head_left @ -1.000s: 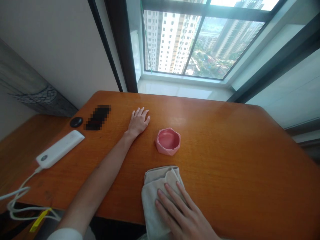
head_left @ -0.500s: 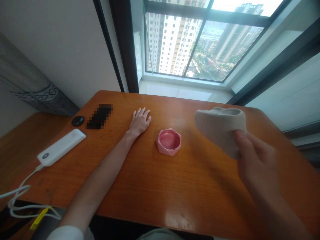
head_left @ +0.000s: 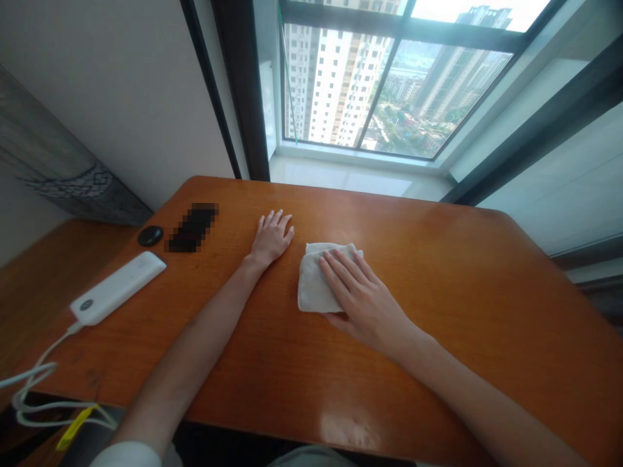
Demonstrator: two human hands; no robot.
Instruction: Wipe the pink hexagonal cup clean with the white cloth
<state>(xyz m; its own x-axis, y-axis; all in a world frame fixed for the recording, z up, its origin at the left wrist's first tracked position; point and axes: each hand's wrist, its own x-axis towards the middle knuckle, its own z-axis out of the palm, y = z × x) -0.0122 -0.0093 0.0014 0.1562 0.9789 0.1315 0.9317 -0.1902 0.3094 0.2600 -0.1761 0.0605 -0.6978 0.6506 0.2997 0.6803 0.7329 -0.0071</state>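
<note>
Roughly square folded cloth, right hand flat atop, left hand open on table

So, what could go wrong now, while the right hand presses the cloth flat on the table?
1. The cloth lies close to the left hand; a wide sweep by the right hand may bump it.
2. The power bank sits near the table edge and its cable hangs off it; a snag might pull it down.
</note>
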